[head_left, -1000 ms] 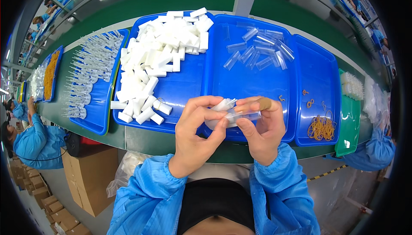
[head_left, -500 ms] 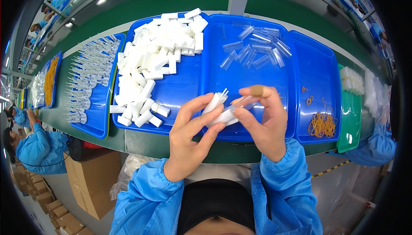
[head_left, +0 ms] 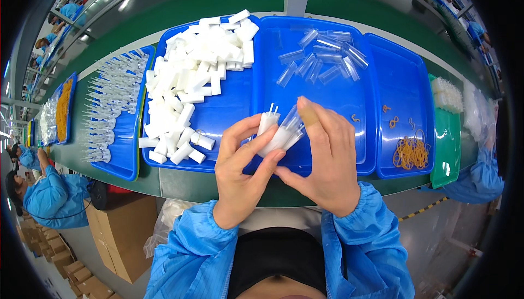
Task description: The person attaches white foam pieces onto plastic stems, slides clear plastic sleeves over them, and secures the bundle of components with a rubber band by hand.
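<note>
Head camera view: at a workbench lined with blue trays, a worker's left hand [head_left: 240,168] pinches a small cluster of white blocks [head_left: 275,136] between thumb and fingers, over the near part of the middle trays. The grip sits low, apparently so that the upper ends stay uncovered; thin pale prongs [head_left: 274,108] jut from one. A clear sleeve [head_left: 293,120] stands tilted at another block's upper end, though whether it fits around or merely lies beside it cannot be told. The right hand [head_left: 326,157] curves along the far side, forefinger at the sleeve's top and thumb spread low, perhaps to steady or guide it; whether those fingers pinch anything is unclear. Beyond, loose white blocks [head_left: 199,67] heap in one tray and spare clear sleeves [head_left: 327,56] scatter in the next, seemingly sorted by kind and kept within reach. Amber rubber bands [head_left: 410,154] gather at the near end of a tray to the right, while fine-tipped translucent parts [head_left: 117,89] lie in rows at left, probably ordered for easy picking.
</note>
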Motion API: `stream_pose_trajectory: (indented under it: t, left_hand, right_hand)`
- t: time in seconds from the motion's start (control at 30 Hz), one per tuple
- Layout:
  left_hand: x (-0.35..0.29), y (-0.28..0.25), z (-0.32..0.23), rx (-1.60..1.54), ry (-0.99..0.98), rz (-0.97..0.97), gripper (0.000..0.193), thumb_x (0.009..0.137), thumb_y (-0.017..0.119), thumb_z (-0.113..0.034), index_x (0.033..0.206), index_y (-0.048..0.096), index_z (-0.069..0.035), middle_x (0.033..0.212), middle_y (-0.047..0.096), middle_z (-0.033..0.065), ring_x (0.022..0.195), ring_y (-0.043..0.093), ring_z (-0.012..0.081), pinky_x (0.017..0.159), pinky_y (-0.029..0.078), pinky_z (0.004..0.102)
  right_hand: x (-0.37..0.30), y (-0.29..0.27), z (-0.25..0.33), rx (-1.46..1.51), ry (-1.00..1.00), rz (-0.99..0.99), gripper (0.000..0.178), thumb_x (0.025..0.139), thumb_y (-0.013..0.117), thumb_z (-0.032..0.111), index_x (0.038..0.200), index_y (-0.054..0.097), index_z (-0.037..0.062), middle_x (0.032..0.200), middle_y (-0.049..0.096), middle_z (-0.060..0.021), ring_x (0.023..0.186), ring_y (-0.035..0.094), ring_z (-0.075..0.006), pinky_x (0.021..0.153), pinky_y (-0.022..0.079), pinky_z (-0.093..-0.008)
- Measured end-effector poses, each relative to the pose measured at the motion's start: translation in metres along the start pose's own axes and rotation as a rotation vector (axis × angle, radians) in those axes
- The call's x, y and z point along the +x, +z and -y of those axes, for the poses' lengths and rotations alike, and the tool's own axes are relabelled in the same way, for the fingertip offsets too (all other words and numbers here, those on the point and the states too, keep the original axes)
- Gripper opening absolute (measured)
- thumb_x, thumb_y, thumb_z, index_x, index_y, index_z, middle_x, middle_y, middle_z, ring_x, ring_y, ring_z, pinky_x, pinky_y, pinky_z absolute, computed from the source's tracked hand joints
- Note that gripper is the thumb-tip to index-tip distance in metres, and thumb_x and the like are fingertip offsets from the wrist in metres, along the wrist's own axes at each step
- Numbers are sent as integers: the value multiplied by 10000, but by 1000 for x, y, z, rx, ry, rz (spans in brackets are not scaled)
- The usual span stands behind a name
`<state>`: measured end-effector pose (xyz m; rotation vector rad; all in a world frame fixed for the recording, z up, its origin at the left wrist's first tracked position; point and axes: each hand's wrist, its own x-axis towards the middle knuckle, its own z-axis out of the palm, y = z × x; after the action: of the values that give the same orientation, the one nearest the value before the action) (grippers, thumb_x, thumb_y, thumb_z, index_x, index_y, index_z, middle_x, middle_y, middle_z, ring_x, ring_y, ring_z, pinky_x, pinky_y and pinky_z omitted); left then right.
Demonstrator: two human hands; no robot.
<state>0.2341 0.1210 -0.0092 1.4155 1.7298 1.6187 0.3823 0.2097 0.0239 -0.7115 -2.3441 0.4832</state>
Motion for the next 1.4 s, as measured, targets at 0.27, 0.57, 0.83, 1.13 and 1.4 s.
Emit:
stream_pose_trajectory:
  t: [0.27,0.57,0.83,1.13,1.4]
  left_hand:
    - [-4,4,-13,-148,-80,29,537,876,742,-10,1383,563,-4,1365,530,184,1260,556,284,992,523,356]
    - [6,-9,-6,-587,-307,240,413,989,613,-37,1370,470,35,1444,451,177,1281,543,248,1005,528,374]
    - [2,-11,-5,-406,-236,197,238,960,659,-27,1192,641,22,1420,465,161,1198,603,247,961,549,352]
    - [-2,-9,-2,-196,-66,265,251,933,669,12,1180,629,36,1437,428,177,1197,603,249,969,549,360]
    - [-6,-15,-3,-190,-87,130,280,871,759,-34,1146,713,-10,1359,549,178,1062,674,247,873,540,335]
  right_hand:
    - [3,3,-6,-79,18,-31,835,641,881,210,1383,518,82,1384,528,-87,1277,514,-322,1110,335,-530]
    - [-6,0,-8,45,20,-102,699,600,898,131,1252,651,161,1306,568,-70,1308,496,-348,1112,344,-566]
    - [1,-31,-25,277,-28,156,699,769,837,233,1392,564,69,1348,578,-126,1252,526,-323,1043,425,-434]
    - [55,-28,-120,-676,-308,258,298,816,673,35,1113,689,32,1085,676,-96,1025,614,-264,899,482,-376]
    - [41,-38,-94,-289,-76,412,319,842,651,45,1161,651,37,999,666,-126,927,669,-243,825,524,-364]
